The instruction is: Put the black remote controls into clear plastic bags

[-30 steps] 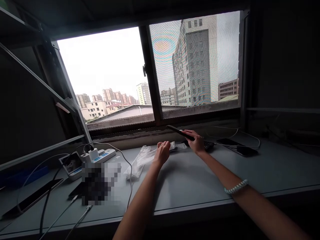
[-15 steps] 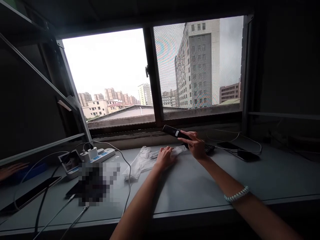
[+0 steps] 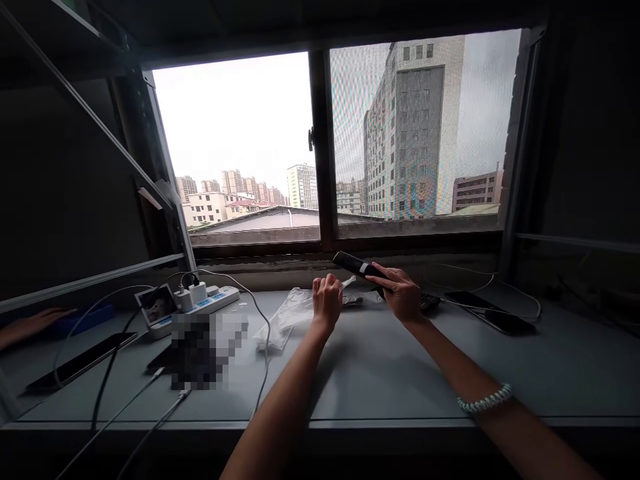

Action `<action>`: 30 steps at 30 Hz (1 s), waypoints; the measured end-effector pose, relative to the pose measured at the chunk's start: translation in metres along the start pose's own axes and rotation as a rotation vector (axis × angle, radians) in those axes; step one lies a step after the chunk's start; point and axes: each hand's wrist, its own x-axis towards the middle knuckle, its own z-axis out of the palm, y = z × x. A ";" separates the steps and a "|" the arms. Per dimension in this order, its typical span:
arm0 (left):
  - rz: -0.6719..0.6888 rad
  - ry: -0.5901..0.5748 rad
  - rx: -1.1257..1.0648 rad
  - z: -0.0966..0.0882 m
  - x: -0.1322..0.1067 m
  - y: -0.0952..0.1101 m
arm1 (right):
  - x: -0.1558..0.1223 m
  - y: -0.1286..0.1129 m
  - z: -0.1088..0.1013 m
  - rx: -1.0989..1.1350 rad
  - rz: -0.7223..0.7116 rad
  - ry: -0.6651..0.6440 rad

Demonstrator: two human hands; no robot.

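My right hand (image 3: 403, 297) grips a long black remote-like device (image 3: 356, 265) and holds it tilted above the grey table (image 3: 380, 373), its far end pointing up and left. My left hand (image 3: 327, 301) is raised just left of it, fingers pinched on a small clear plastic piece (image 3: 348, 283). A crumpled clear plastic bag (image 3: 285, 317) lies on the table under and left of my left hand. A beaded bracelet (image 3: 485, 400) is on my right wrist.
A white power strip (image 3: 210, 300) with plugs and cables sits at the left, beside a small photo card (image 3: 154, 305). Dark phones lie at the far left (image 3: 75, 363) and right (image 3: 493, 313). Another person's hand (image 3: 30, 323) rests at the left edge. A window is behind.
My left hand has lifted off the plastic bag, pinching a small clear piece beside the black device. The camera view has shifted a little left; another person's hand has come further into sight.
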 end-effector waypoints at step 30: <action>0.003 -0.415 0.031 0.019 -0.008 -0.001 | 0.007 -0.007 0.001 0.402 0.963 0.225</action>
